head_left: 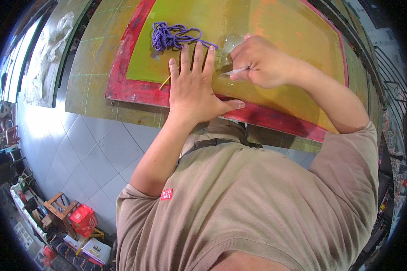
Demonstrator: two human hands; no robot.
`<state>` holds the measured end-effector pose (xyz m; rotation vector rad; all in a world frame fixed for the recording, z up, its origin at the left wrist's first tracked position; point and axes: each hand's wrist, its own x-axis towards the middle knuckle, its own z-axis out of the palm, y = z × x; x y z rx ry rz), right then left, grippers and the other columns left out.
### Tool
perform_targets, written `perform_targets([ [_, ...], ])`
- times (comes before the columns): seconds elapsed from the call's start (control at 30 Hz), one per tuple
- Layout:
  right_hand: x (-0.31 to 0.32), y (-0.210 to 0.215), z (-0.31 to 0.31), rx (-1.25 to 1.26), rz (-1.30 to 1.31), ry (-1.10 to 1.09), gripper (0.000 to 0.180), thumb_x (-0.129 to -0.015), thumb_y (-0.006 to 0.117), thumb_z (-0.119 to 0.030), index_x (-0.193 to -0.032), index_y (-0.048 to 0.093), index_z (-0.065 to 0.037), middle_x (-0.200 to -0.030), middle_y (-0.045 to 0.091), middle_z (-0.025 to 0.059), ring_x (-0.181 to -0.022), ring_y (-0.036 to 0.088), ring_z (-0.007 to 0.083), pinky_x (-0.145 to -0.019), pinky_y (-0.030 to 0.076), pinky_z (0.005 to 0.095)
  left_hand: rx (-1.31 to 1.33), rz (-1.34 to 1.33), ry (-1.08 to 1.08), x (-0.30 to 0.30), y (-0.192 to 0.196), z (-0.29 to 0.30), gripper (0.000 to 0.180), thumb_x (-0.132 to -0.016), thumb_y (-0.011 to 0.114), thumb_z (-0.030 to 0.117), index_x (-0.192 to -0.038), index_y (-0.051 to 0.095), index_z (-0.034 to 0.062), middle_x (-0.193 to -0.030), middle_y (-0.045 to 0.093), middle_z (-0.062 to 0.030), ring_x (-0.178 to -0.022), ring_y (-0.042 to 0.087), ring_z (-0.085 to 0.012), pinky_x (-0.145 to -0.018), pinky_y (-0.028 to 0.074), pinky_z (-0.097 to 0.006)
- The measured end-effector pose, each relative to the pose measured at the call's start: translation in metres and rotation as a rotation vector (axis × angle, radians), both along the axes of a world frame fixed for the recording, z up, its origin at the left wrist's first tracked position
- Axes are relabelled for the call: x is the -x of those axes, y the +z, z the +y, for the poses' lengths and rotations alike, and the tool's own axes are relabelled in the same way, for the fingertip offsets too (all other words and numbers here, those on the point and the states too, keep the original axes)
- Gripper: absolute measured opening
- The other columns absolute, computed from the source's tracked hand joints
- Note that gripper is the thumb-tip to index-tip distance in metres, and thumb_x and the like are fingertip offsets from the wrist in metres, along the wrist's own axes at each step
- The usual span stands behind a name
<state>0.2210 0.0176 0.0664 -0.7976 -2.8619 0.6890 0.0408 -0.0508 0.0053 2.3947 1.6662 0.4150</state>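
A thin pale strip (235,71) — possibly film — is pinched in the curled right hand (261,63) over a red-framed yellow screen (303,97), work seemingly under way, strip not yet released, the left hand (192,88) spread flat, gripping nothing, beside purple cord (164,37).

Ahead of our left hand (193,88), the purple cord (167,38) bars a straight reach, its loose tail running toward our right hand (262,63). Beside the left little finger, a thin yellow stick (165,82) lies close; farther out, we could pass over bare yellow-green panel (142,63) up to the red frame (133,91). Between our 2 hands the gap is narrow, and a thin pale strip (234,72) juts into it. Beyond the right hand we have open panel; to its right, our right forearm (323,88) blocks the way.
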Motion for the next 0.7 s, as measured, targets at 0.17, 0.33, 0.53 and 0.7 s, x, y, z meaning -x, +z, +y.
perform_targets([
  [0.17, -0.0011, 0.0017, 0.0014, 0.006, -0.02, 0.004, 0.028, -0.073, 0.068, -0.02, -0.058, 0.055, 0.0, -0.066, 0.056, 0.0194, -0.067, 0.055, 0.0408, -0.06, 0.041, 0.0498, -0.003, -0.003, -0.005, 0.0002, -0.0019, 0.0008, 0.124, -0.055, 0.07, 0.075, -0.147, 0.025, 0.0054, -0.15, 0.027, -0.017, -0.142, 0.018, -0.0368, -0.112, 0.018, -0.059],
  [0.33, -0.0023, 0.0018, 0.0021, 0.022, 0.017, 0.005, 0.028, -0.074, 0.069, -0.018, -0.058, 0.055, 0.0, -0.065, 0.055, 0.0193, -0.065, 0.054, 0.041, -0.058, 0.04, 0.0491, -0.009, -0.006, -0.005, 0.0002, -0.0023, 0.0, 0.124, -0.055, 0.069, 0.076, -0.147, 0.026, 0.0053, -0.15, 0.027, -0.0173, -0.142, 0.018, -0.037, -0.112, 0.018, -0.059],
  [0.53, -0.0036, 0.005, 0.0019, 0.057, 0.007, -0.016, 0.027, -0.078, 0.068, -0.012, -0.057, 0.053, -0.003, -0.057, 0.047, 0.009, -0.058, 0.048, 0.0307, -0.065, 0.035, 0.0389, -0.015, -0.013, 0.0, 0.0001, -0.0031, -0.0002, 0.123, -0.055, 0.069, 0.076, -0.147, 0.027, 0.0054, -0.15, 0.028, -0.0173, -0.142, 0.018, -0.0372, -0.112, 0.018, -0.059],
  [0.7, -0.0053, 0.005, 0.0031, 0.04, -0.006, -0.027, 0.025, -0.078, 0.069, -0.012, -0.059, 0.055, -0.004, -0.055, 0.047, 0.0091, -0.058, 0.048, 0.0302, -0.065, 0.035, 0.0389, -0.015, -0.003, -0.001, -0.0001, -0.002, 0.0001, 0.124, -0.055, 0.069, 0.077, -0.147, 0.026, 0.0055, -0.15, 0.028, -0.0171, -0.142, 0.018, -0.0372, -0.112, 0.018, -0.058],
])
